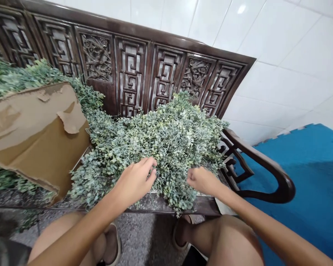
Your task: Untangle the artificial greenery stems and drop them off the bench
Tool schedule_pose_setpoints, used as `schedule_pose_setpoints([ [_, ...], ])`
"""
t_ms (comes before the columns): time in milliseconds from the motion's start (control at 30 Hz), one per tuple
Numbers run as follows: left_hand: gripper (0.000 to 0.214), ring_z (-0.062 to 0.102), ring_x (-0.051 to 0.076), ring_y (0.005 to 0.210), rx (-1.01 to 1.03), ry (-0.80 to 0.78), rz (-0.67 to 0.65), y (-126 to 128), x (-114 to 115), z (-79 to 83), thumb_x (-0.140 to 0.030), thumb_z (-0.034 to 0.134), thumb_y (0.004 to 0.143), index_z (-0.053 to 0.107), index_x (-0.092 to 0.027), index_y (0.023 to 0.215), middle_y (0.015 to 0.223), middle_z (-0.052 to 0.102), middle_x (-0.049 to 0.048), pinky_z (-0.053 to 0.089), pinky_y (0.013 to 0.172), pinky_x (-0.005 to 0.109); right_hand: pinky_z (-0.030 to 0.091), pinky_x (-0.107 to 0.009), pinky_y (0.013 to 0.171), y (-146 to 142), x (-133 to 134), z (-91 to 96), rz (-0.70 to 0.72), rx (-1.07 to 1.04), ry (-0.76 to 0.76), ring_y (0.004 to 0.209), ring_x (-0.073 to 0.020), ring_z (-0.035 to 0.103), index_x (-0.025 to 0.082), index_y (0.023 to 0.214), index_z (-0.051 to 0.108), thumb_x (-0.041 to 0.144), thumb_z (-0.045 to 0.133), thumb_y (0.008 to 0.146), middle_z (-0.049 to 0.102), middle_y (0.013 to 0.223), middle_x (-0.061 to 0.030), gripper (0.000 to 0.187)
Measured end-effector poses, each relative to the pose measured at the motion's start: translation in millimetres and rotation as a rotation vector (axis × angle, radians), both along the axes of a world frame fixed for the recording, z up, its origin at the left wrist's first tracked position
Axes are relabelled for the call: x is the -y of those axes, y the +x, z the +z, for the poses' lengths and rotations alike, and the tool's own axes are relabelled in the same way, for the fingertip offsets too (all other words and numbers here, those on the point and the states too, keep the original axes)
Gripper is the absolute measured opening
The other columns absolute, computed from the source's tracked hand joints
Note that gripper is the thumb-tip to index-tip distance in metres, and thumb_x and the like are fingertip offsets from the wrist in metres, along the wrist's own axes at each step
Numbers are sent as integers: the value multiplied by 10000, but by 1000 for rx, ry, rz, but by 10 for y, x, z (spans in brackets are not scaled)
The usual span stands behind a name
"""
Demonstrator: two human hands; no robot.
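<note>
Head view: your left hand point(135, 181) and right hand point(204, 181) sit apart, curled into the eucalyptus sprigs point(161, 140); tugging could snag stems on the carved settee back point(130, 74).

We're prob in a private home, not a shop or lab: antique carved dark-wood bench point(130, 74) w/ lattice back, white glazed wall tiles point(280, 62), blue interlocking foam mat point(308, 192), speckled terrazzo floor point(135, 236)
</note>
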State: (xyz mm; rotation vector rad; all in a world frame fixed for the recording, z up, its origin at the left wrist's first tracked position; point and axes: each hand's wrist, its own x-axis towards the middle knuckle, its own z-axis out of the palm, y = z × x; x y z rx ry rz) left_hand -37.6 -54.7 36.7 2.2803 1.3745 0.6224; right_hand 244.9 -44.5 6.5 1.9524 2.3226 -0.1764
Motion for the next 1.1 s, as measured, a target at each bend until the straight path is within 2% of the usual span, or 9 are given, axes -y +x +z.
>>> schedule_pose_setpoints([
  [133,205,635,242,825,0,9,43,-66,-17,21,-287,365,950,548,-248,1035,1035,668,65,394,683,327,384,-249,580,129,-300,447,-49,-78,193,639,-185,649,205,818,652,232,476,896,731,778,-52,194],
  [300,177,644,240,843,7,23,86,-77,-35,34,-280,376,947,540,-251,1009,1024,667,56,406,694,325,394,-281,634,206,-614,850,-38,-206,592,668,-209,625,206,805,604,265,471,901,708,757,-61,175],
  [400,179,653,239,833,-2,17,81,-45,-36,27,-287,377,956,538,-246,1022,1040,668,61,415,689,329,429,-292,678,179,-741,917,-68,-315,699,679,-220,650,209,804,591,290,475,918,712,723,-58,182],
  [500,178,659,244,831,-2,20,81,-22,-30,16,-289,384,959,537,-239,1036,1050,668,70,428,698,340,473,-304,708,128,-793,901,-101,-465,853,721,-218,686,208,861,569,315,438,967,750,856,-84,200],
  [600,183,662,247,833,17,21,78,-11,-20,8,-284,391,957,542,-233,1047,1060,670,78,443,715,353,509,-304,660,114,-819,876,-113,-640,955,705,-203,709,215,922,521,344,391,1011,756,946,-101,203],
  [800,195,665,252,868,66,13,121,22,-31,-7,-287,410,956,525,-245,1108,1141,653,67,478,719,367,566,-342,602,103,-899,973,-58,-922,979,696,-215,728,252,969,457,428,379,1033,746,918,-91,203],
  [933,263,666,256,909,154,43,153,54,-48,-25,-324,416,967,488,-251,1209,1195,611,86,506,757,391,590,-376,715,-93,-768,1040,11,-1030,941,801,-211,736,262,953,436,416,365,1046,743,973,-82,194],
  [1000,355,655,270,981,229,66,166,77,-56,-31,-358,455,960,447,-254,1299,1260,564,108,519,796,408,584,-391,776,-241,-637,1017,51,-1052,853,837,-208,731,255,912,435,421,381,1045,744,952,-70,219],
  [1100,571,603,295,1122,376,42,147,144,-79,-49,-445,545,923,340,-274,1428,1397,461,136,524,873,438,577,-397,811,-470,-434,894,124,-1118,614,866,-205,720,249,874,448,444,403,1038,740,925,-60,259],
])
